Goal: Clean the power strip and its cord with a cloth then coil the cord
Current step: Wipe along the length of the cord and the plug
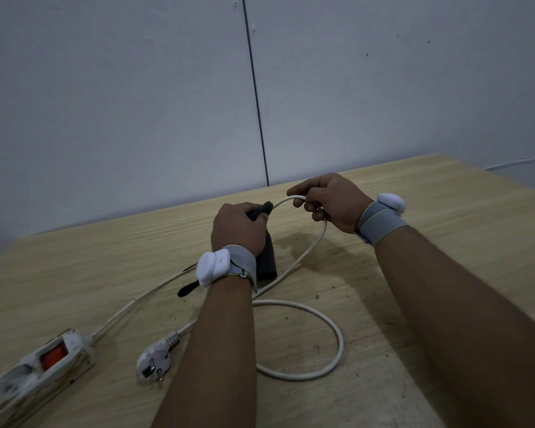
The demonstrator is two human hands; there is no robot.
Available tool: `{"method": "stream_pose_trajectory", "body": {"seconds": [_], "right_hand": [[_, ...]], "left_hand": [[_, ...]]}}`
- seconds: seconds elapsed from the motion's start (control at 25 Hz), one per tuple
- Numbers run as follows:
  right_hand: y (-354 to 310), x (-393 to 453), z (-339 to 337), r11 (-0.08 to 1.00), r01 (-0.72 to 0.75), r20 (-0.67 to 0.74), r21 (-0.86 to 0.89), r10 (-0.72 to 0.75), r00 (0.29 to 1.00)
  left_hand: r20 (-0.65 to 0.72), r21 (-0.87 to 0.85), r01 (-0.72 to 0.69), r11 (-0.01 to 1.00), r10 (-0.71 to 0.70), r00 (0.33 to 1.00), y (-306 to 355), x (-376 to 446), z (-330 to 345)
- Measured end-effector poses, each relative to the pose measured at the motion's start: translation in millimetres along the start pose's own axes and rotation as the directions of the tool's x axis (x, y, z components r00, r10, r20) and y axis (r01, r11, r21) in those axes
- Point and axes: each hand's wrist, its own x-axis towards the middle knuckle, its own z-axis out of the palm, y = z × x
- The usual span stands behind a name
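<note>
A dirty white power strip (34,370) with a red switch lies at the table's front left. Its white cord (331,325) runs up past my left wrist, loops on the table and ends in a white plug (155,361). My left hand (238,230) is closed around a dark cloth (265,257) wrapped on the cord, with the cloth hanging below the hand. My right hand (328,202) pinches the raised cord just right of the cloth. Both hands hold the cord above the table.
The wooden table (414,257) is speckled with dirt and ends at a grey panelled wall (167,103) behind. A small dark object (187,288) lies on the table left of my left wrist. Both wrists wear grey bands with white devices.
</note>
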Motion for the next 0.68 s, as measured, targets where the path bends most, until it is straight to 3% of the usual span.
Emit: {"method": "stream_pose_trajectory", "body": {"seconds": [0.2,0.32,0.48,0.68], "right_hand": [[-1,-1,2,1.0,-0.003,-0.001,0.004,0.003,1.0],[-1,0,4,0.999,0.011,-0.01,0.039,-0.01,1.0],[-1,-1,4,0.999,0.023,-0.018,0.037,-0.022,1.0],[1,0,3,0.999,0.013,-0.03,0.034,-0.012,0.999]], "left_hand": [[0.152,0.148,0.078,0.986,-0.101,0.983,-21,7,-15],[0.137,0.066,0.048,0.997,-0.056,0.989,-15,6,-14],[-0.004,-0.09,-0.063,0.994,0.063,0.998,9,1,-3],[0.132,0.052,0.018,0.998,-0.025,0.991,-7,4,-5]]}}
